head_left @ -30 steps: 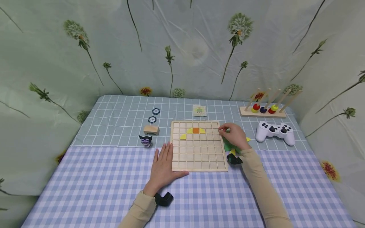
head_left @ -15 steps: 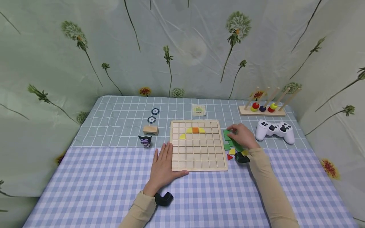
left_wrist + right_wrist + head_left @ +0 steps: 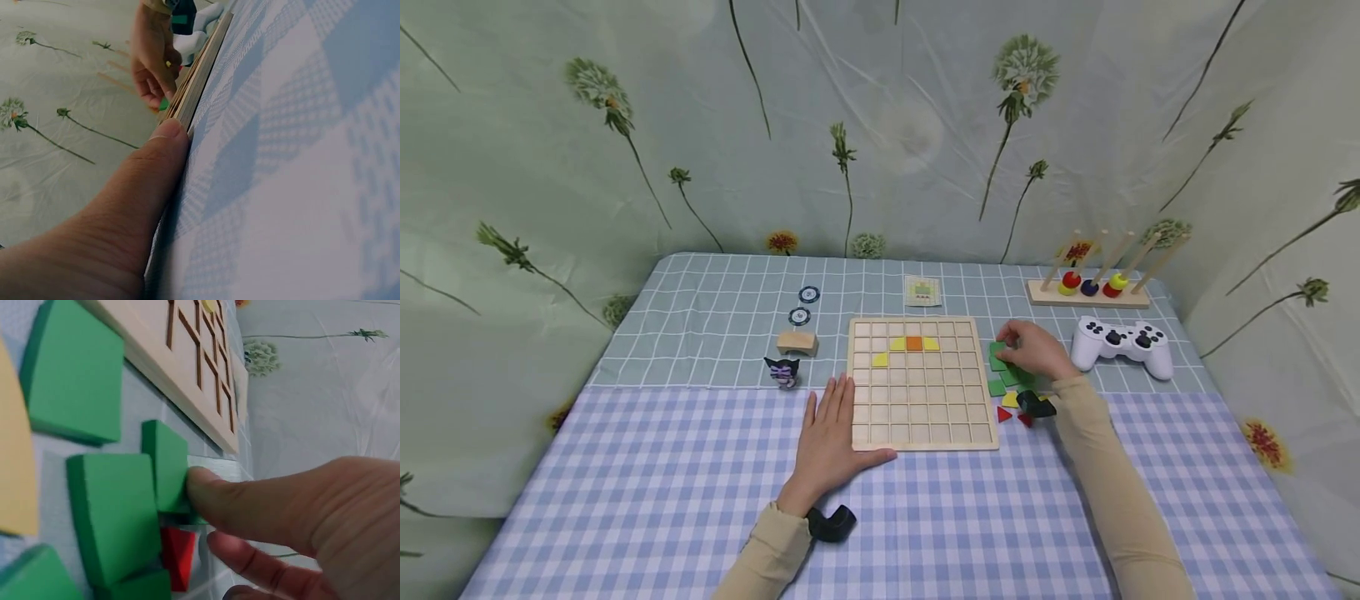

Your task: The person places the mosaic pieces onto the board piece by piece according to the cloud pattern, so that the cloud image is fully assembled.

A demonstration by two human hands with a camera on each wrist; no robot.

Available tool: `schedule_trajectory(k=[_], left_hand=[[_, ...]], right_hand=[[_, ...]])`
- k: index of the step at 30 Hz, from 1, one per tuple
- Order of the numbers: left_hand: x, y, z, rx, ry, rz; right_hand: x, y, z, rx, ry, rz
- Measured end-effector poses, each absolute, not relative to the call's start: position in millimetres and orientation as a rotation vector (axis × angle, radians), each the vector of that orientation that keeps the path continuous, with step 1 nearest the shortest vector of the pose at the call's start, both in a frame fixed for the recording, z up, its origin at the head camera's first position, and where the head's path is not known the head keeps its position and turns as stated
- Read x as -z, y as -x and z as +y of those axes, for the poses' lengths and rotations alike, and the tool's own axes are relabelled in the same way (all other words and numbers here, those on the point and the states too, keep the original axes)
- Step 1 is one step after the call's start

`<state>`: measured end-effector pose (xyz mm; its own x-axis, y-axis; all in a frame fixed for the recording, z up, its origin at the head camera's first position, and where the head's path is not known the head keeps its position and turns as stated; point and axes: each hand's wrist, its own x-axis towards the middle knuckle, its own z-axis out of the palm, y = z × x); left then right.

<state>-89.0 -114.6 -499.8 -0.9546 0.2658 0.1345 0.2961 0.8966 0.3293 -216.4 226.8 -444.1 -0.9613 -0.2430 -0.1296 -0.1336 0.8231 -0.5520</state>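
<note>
A square wooden grid board [image 3: 925,417] lies on the cloth with an orange square tile [image 3: 913,342] and several yellow tiles [image 3: 881,360] in its upper cells. My left hand [image 3: 827,442] rests flat at its lower left corner, thumb [image 3: 144,172] along the near edge. My right hand [image 3: 1037,350] is over green tiles [image 3: 1010,378] right of the board. In the right wrist view, the thumb tip touches a slim-looking green tile [image 3: 169,467], with curled fingers below it; I cannot tell whether they pinch it. A red triangular tile [image 3: 179,558] lies under these fingers.
Near the right wrist lie a yellow tile [image 3: 1011,400] and red triangles [image 3: 1004,414]. Behind the board is a pattern card [image 3: 922,291]. A white game controller [image 3: 1122,346] and peg stand [image 3: 1090,297] are at right; a wooden block [image 3: 797,342], figurine [image 3: 784,372] and chips [image 3: 800,316] at left.
My right hand has moved from the board's right edge rightward to the green tiles, then shifted slightly left over the last half second. My left hand stays in place.
</note>
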Motion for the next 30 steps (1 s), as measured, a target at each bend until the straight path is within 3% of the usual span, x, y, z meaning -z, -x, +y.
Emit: schedule_trajectory(k=[14, 30], left_hand=[[500, 88, -115, 0.542, 0.441, -2.981], [501, 89, -114, 0.53, 0.446, -2.958]], right_hand=[[448, 201, 212, 0.965, 0.198, 2.982], [454, 195, 119, 1.24, 0.371, 2.832]])
